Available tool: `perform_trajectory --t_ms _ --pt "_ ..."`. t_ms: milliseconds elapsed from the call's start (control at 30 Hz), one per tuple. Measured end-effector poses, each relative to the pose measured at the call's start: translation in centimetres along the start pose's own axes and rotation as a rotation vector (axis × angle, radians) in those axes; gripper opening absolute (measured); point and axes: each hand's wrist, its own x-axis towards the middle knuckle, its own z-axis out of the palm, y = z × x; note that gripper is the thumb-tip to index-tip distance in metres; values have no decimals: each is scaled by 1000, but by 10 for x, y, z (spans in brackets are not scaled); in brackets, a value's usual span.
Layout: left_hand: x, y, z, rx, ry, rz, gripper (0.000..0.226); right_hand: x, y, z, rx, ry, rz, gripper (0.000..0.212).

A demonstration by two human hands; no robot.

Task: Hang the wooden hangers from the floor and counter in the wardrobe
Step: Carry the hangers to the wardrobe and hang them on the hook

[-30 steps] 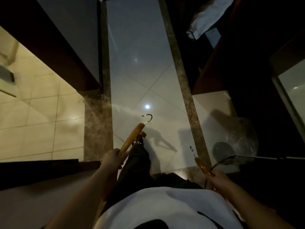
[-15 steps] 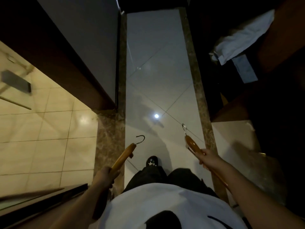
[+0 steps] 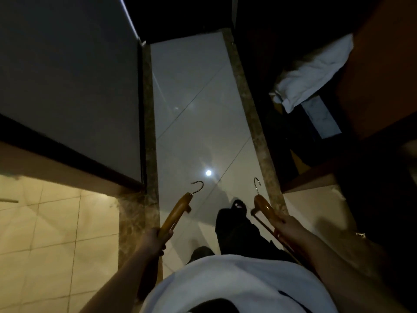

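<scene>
I carry two wooden hangers over a glossy grey tiled floor. My left hand grips one wooden hanger by its arm, its metal hook pointing forward and up. My right hand grips a second wooden hanger the same way, hook forward; its lower bar runs back under my wrist. Both hangers are held at about waist height, on either side of my dark-trousered legs and one black shoe. The wardrobe rail is out of sight.
A narrow corridor floor runs ahead between brown marble strips. A dark wall panel stands on the left, with beige tiles below it. On the right is a dark wooden recess with a white cloth lying in it.
The view has advanced along the corridor and turned slightly right. Both hands still hold their hangers, with the right hanger now raised level with the left one.
</scene>
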Motion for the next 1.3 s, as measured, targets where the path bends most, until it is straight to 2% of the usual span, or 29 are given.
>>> perform_trajectory --t_ms 167,367,533,733,1033,1167,1300 --pt "28 114 15 -38 -25 99 24 41 3 -70 -74 27 127 38" --pt "68 221 18 43 -46 239 24 73 -30 -132 -55 84 192 27" --pt "100 266 5 22 -60 235 26 109 -83 -159 -46 91 170 36" --pt "158 294 -36 44 -67 160 26 161 -187 -172 14 45 112 38" --pt "254 364 -132 110 -85 74 29 214 -337 -177 109 70 29 31" --pt "290 415 -170 195 -50 121 33 227 -371 -184 231 111 38 23" --pt "314 475 -177 272 -66 171 31 232 -373 -196 302 133 91 20"
